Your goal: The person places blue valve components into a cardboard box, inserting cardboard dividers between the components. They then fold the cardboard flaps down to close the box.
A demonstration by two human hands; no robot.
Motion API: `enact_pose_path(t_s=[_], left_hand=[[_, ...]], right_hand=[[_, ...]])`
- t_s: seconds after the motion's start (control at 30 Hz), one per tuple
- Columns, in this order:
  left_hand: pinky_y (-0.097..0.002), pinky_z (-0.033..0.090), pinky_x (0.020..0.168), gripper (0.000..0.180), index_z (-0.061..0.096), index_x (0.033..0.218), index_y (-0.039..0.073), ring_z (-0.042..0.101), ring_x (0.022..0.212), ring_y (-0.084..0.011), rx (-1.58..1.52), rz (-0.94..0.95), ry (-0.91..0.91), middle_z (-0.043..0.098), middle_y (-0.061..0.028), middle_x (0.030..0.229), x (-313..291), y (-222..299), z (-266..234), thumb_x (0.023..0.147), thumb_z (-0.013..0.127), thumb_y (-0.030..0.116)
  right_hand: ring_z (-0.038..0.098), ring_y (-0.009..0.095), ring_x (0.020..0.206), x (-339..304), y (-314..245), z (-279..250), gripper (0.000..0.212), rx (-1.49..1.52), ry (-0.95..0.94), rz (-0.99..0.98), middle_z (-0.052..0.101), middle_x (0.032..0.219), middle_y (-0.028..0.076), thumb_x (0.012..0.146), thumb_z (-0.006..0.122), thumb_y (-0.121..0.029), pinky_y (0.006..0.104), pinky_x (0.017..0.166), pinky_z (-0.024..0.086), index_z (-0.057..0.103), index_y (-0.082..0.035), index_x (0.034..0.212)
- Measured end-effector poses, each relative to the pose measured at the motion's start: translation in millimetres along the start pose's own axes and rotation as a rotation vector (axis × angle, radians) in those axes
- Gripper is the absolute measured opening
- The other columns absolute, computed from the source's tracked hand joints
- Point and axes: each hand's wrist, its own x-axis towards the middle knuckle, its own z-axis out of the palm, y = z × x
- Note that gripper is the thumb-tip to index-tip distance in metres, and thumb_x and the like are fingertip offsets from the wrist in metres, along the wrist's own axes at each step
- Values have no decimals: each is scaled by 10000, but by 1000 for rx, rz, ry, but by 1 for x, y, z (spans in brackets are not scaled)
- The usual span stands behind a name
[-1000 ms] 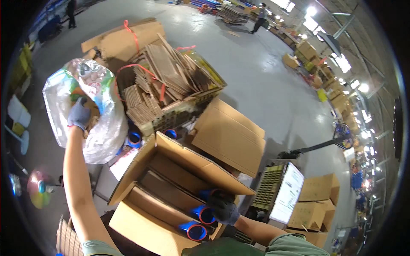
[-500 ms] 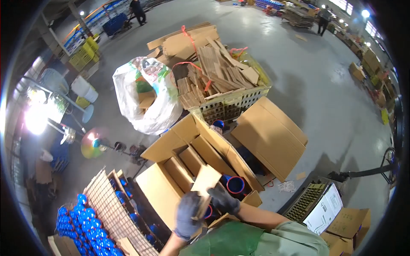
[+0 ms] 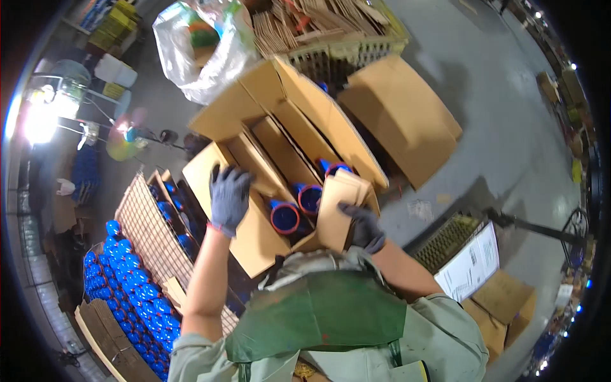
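A large open cardboard box (image 3: 289,83) stands in front of me, split into long compartments by cardboard dividers (image 3: 277,143). At its near end lie three blue funnel-shaped pieces with red rims, one (image 3: 284,218) at the left, another (image 3: 310,198) in the middle and the third (image 3: 332,167) farther right. My right hand (image 3: 364,229), in a dark grey glove, grips a few flat cardboard pieces (image 3: 337,207) at the box's near right corner. Over the box's left flap (image 3: 210,167) my gloved left hand (image 3: 230,197) is raised, fingers apart and holding nothing.
Many blue pieces (image 3: 137,286) fill a stack at the left, beside a wire mesh panel (image 3: 153,219). Beyond the box are a plastic sack (image 3: 210,70) and a crate (image 3: 369,51) of cardboard strips. A fan (image 3: 127,135) stands left; another carton (image 3: 407,121) lies right.
My view has tilted down. The left hand has come away from the cardboard pieces toward the left flap. The right hand now holds them at the near right corner, and more blue pieces show.
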Motion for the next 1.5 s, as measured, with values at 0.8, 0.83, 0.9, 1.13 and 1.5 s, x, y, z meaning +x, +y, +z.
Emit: enact_pose_path(t_s=[0.8,0.83,0.9,1.13,1.5], left_hand=[[-406,511,811,298,648,1089,77,636,907,-369,-725,33,-608,667,-192,1017,25,10,22,844,620,245],[-413,508,807,250,656,1041,74,641,887,-339,-550,25,-370,672,-160,961,40,10,26,845,618,225],[-434,477,861,191,668,996,97,630,915,-308,-193,141,-84,673,-118,933,71,15,42,849,592,193],[-421,419,1007,357,620,1186,75,571,1155,-338,-110,150,-706,641,-164,1167,59,48,100,853,514,146],[-407,482,896,367,609,1162,11,591,1062,-353,-460,211,-524,626,-209,1093,62,76,28,900,614,267]], right_hand=[[632,207,961,32,75,41,327,-166,273,-499,667,1047,85,835,663,-101,357,866,523,611,3,1142],[632,206,970,24,69,47,316,-81,256,-481,668,1047,85,848,654,-110,357,868,523,612,-1,1141],[635,216,1001,29,72,-12,312,17,231,-406,667,1069,90,886,624,-170,373,879,524,606,-11,1155],[626,273,1051,-3,35,37,492,174,106,-311,652,1109,123,815,614,-196,404,954,500,540,-13,1266],[609,159,981,14,48,-23,298,-244,310,-563,654,1052,67,850,604,-157,293,883,475,614,14,1093]])
